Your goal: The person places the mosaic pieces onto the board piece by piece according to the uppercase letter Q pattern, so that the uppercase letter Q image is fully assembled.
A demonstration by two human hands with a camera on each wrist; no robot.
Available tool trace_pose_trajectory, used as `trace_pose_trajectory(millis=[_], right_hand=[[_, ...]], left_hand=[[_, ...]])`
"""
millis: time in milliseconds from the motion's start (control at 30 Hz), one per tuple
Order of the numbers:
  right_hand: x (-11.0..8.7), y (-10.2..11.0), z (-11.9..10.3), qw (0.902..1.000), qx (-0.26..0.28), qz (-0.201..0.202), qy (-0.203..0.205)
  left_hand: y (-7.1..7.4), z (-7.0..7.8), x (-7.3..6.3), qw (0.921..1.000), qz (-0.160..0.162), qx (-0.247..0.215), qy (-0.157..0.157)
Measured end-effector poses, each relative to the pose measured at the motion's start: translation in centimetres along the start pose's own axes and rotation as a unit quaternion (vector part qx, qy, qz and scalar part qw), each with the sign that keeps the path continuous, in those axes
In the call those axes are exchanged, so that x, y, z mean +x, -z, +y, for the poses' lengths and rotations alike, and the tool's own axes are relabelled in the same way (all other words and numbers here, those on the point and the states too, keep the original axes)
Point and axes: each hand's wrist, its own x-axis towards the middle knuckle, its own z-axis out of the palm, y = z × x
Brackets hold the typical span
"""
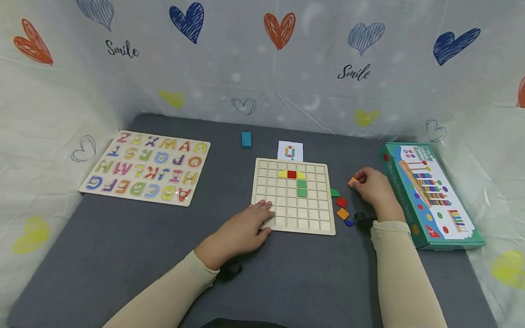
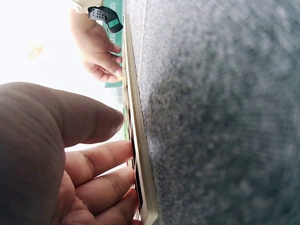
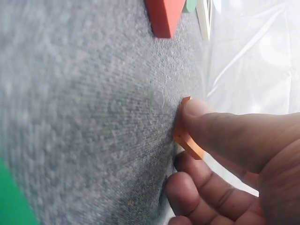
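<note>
1. Orange piece (image 1: 353, 180): pinched between thumb and fingers of the right hand (image 1: 373, 187), right of the wooden grid board (image 1: 306, 214).
2. Left hand (image 1: 245, 228): thumb apart from the fingers, which rest on the board's near left corner.
3. Red square (image 1: 291, 174), green squares (image 1: 302, 192): in the board's cells.
4. Loose red piece (image 1: 342, 202): just right of the board.
5. Pattern card (image 1: 283, 147): at the board's far edge.

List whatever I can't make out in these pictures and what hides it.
Head view: the board's cells under the left hand, covered by it.
Head view: the card's finer pattern, too small.
Right wrist view: the orange piece's full outline, covered by the right hand's thumb.
Right wrist view: the red block's far end, cut off by the top edge.
</note>
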Motion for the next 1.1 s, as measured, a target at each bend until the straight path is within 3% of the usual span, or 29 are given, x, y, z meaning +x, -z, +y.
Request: trace_pose_trajectory(millis=[233,467,633,800,1100], right_hand=[[-0.7,0.0,-1.6,0.9995,-0.008,0.024,0.018],[-1.1,-0.2,-6.4,0.9953,0.030,0.052,0.076],[-0.9,-1.4,-10.2,0.9925,0.041,0.030,0.111],[-0.3,-3.8,-13.1,0.9891,0.022,-0.005,0.145],[0.1,-8.0,-15.3,0.9840,-0.016,-0.045,0.172]], left_hand=[[0.0,-0.1,-0.1,1.0000,0.002,0.001,0.000],[-0.1,-0.2,0.0,1.0000,0.003,0.002,-0.002],[-0.2,-0.3,0.0,1.0000,0.005,-0.002,-0.007],[-0.2,-0.4,0.1,0.9999,0.005,-0.005,-0.010],[-0.4,-0.7,0.2,0.9999,0.007,0.004,-0.013]])
